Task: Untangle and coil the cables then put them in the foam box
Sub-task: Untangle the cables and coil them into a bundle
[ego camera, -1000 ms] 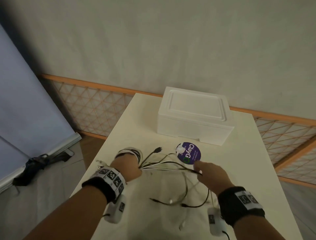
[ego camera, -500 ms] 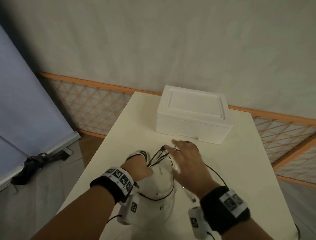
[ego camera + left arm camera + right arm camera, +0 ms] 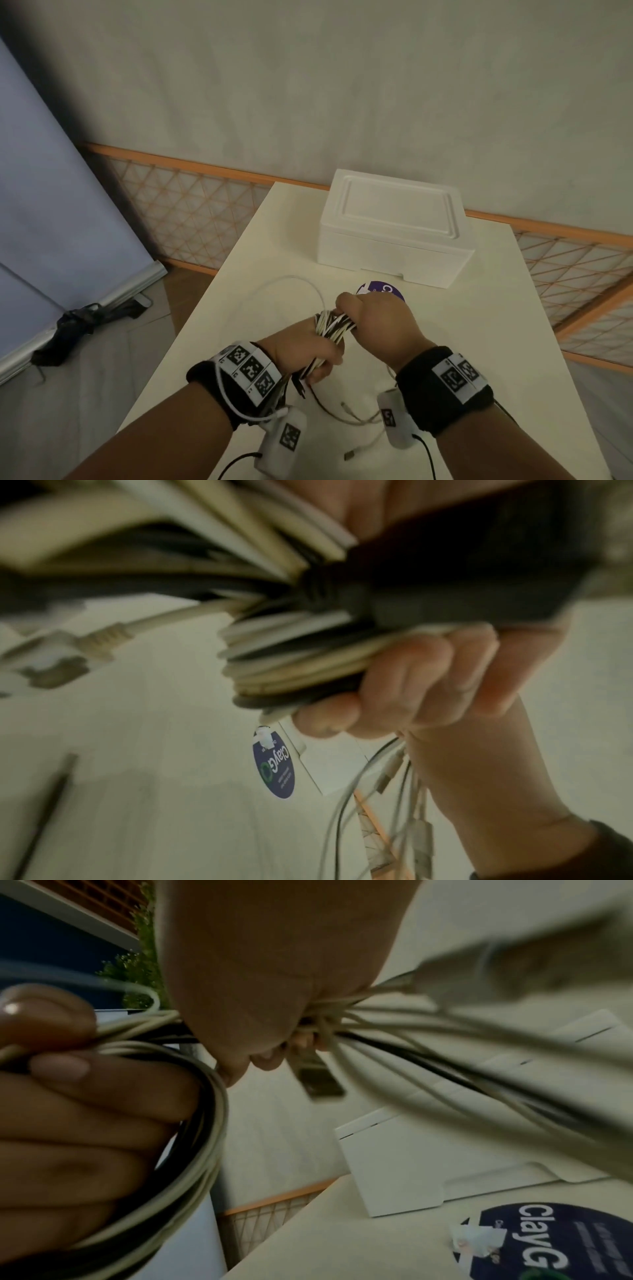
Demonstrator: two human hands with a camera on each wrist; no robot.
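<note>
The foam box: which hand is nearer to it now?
Right. The right hand grips the cables just in front of the foam box, above the purple disc. The left hand holds them farther back.

Right hand [image 3: 274, 969] fills top centre, fingers curled round cable bundle [image 3: 342, 1020], white and black strands mixed. Left of it, left hand [image 3: 78, 1110] grips same bundle, coil looping round its fingers [image 3: 61, 1066]. Metal connector [image 3: 318, 1081] hangs just below right hand, blurred. Foam box [image 3: 411, 1164] below and right of right hand, lid on, sitting on table [image 3: 342, 1245]. Purple ClayG disc [image 3: 548, 1240] on table just beside box.
</note>
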